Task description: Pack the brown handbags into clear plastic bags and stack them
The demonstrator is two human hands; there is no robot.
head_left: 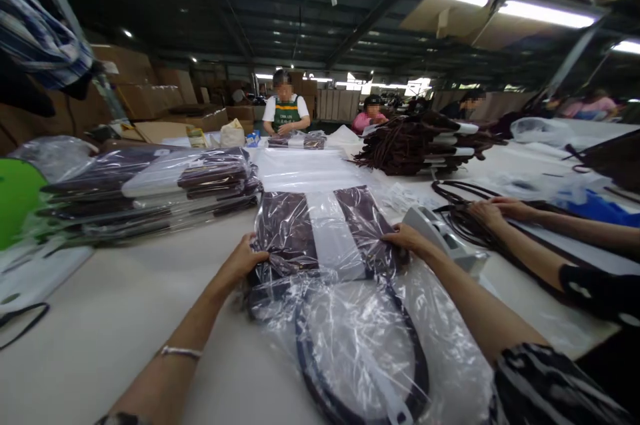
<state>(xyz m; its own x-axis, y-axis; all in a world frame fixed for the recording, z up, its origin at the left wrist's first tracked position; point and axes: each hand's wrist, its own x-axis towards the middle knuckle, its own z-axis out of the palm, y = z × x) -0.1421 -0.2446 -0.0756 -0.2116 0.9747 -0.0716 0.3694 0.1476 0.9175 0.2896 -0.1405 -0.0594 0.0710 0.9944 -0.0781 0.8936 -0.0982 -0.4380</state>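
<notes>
In front of me on the white table lies a clear plastic bag (365, 332) around a folded dark brown leather-like article (290, 225). A white band (333, 232) crosses the article's middle. Below it, a dark strap (417, 352) curves in a loop under the loose plastic, with a pale tag (395, 405) at the bottom. My left hand (246, 257) pinches the left edge of the plastic bag, thumb on top. At the opposite edge, my right hand (406, 238) grips the plastic with thumb and fingers together. The fingers' undersides are hidden.
Plastic-wrapped brown articles are stacked (155, 188) at the left. Unwrapped brown pieces pile up (425, 142) at the back right. Close on the right, a co-worker's hands (493, 212) handle dark straps (460, 222) beside a grey-white device (440, 238). Another person (287, 108) works across the table.
</notes>
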